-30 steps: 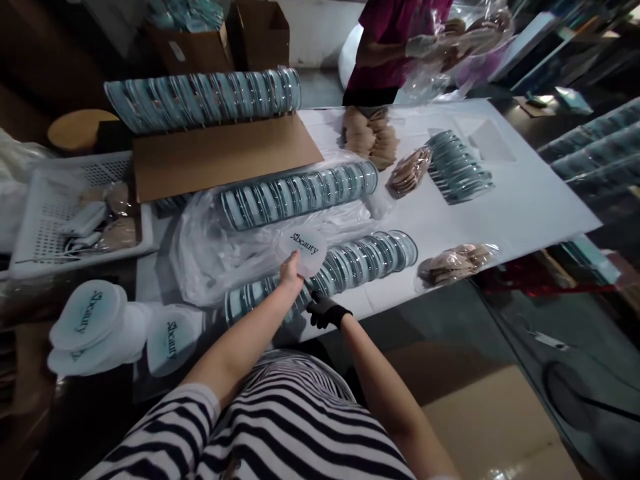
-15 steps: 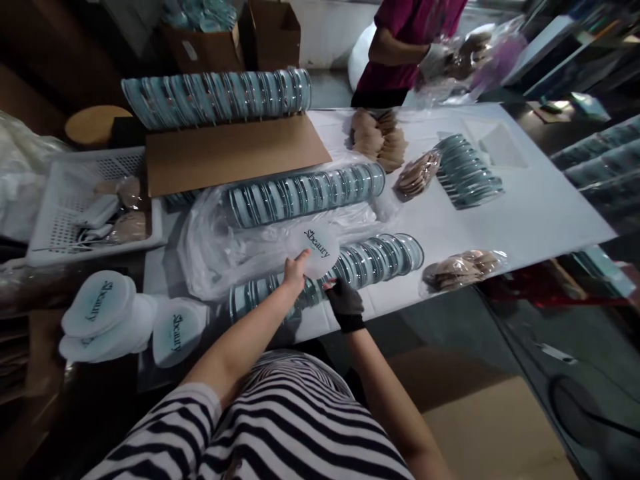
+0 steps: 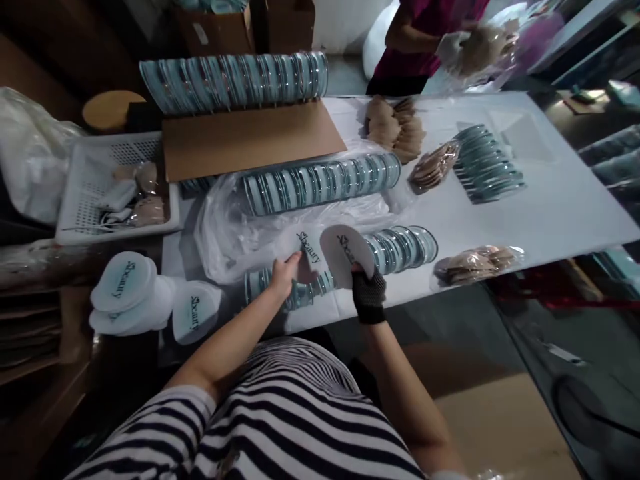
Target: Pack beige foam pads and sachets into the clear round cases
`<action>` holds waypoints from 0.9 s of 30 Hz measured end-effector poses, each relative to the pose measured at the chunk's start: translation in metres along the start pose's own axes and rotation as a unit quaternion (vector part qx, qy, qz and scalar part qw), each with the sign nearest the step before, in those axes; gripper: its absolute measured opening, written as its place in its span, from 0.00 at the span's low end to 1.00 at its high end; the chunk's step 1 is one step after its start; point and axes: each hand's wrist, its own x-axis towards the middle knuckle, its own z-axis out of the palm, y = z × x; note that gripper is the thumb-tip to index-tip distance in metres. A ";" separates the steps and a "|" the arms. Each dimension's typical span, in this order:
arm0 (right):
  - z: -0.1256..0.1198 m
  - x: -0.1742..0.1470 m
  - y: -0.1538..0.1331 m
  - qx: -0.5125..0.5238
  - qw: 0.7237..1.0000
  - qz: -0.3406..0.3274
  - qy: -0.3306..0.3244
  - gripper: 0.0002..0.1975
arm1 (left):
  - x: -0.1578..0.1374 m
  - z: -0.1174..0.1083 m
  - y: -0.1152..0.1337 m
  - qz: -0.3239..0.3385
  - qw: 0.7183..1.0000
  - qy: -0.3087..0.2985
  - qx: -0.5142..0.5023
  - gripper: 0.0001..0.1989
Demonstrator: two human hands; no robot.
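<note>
My left hand (image 3: 285, 275), bare, pinches the edge of a flat white disc (image 3: 300, 237) printed with "beauty" lettering. A second printed disc (image 3: 336, 257), greyer in shadow, is tilted up in my right hand (image 3: 369, 295), which wears a dark fingerless-looking glove. Under and beside both hands runs the near row of clear-rimmed round pieces (image 3: 407, 248), partly hidden by the discs. More printed white discs (image 3: 125, 283) lie piled at the table's left end, with another printed disc (image 3: 197, 312) to their right.
Clear plastic film (image 3: 225, 233) lies around a middle row of round pieces (image 3: 325, 183). Behind it are a cardboard sheet (image 3: 250, 140) and another row (image 3: 235, 80). A white basket (image 3: 80, 193) stands left; bagged beige pieces (image 3: 480, 265) lie right. A co-worker (image 3: 425, 40) handles plastic bags.
My right hand has risen from the near row and moved right, now with a printed disc in it. My left hand shifted slightly left with its disc. The view moved a little.
</note>
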 end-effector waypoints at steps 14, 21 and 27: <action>0.051 -0.039 -0.024 -0.258 0.920 -0.005 -0.294 0.17 | 0.024 0.006 -0.012 0.011 0.994 0.096 -0.056 0.14; 0.051 -0.035 -0.013 -0.264 0.921 -0.020 -0.285 0.19 | 0.023 0.005 -0.010 -0.007 0.991 0.100 -0.084 0.13; 0.065 -0.034 0.000 -0.266 0.924 -0.003 -0.275 0.18 | 0.024 0.004 -0.009 -0.018 0.991 0.094 -0.093 0.15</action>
